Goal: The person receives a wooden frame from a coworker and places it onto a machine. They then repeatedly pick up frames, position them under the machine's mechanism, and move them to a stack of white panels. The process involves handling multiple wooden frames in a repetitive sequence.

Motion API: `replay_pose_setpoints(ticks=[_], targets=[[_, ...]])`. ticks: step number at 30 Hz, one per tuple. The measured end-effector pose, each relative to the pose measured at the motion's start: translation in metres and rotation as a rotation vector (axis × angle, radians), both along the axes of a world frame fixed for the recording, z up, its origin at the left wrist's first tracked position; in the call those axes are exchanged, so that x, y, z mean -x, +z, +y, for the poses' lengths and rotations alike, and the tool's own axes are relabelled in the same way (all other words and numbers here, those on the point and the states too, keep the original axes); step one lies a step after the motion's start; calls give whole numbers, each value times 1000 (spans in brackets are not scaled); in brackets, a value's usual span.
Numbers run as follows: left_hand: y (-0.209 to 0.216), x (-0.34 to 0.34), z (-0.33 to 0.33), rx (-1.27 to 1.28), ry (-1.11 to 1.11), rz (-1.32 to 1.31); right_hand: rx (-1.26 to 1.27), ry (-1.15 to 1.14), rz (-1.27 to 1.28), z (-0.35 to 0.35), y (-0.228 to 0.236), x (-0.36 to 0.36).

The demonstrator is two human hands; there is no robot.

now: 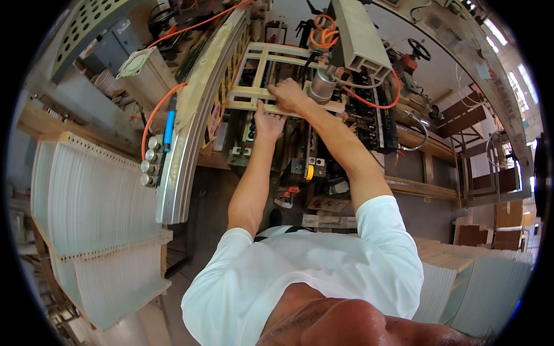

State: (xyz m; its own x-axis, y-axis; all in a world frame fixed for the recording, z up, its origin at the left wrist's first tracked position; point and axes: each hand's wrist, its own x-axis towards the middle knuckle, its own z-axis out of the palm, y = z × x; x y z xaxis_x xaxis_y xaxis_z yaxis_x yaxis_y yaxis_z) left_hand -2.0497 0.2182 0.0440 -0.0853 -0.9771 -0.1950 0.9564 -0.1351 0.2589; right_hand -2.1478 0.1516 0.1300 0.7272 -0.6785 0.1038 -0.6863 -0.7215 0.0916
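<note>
On the machine, left hand [268, 121] and right hand [290, 95] press a wooden frame [261, 74].

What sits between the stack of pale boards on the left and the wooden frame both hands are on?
In the head view, a long curved metal guard with an orange hose lies between the board stack and the wooden frame.

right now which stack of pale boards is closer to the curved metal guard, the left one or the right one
The left stack: its upper edge sits right beside the curved metal guard. The right stack lies far across, past the person's shoulder.
</note>
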Motion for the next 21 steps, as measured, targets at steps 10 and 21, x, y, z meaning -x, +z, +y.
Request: replay_pose_setpoints(ticks=[10,21], targets=[[2,-10,210,-174,-115,53,-5,-50,75,-14,-12,0],[6,-111,427,-181,-154,40,7,-182,104,-10,-25,-5]])
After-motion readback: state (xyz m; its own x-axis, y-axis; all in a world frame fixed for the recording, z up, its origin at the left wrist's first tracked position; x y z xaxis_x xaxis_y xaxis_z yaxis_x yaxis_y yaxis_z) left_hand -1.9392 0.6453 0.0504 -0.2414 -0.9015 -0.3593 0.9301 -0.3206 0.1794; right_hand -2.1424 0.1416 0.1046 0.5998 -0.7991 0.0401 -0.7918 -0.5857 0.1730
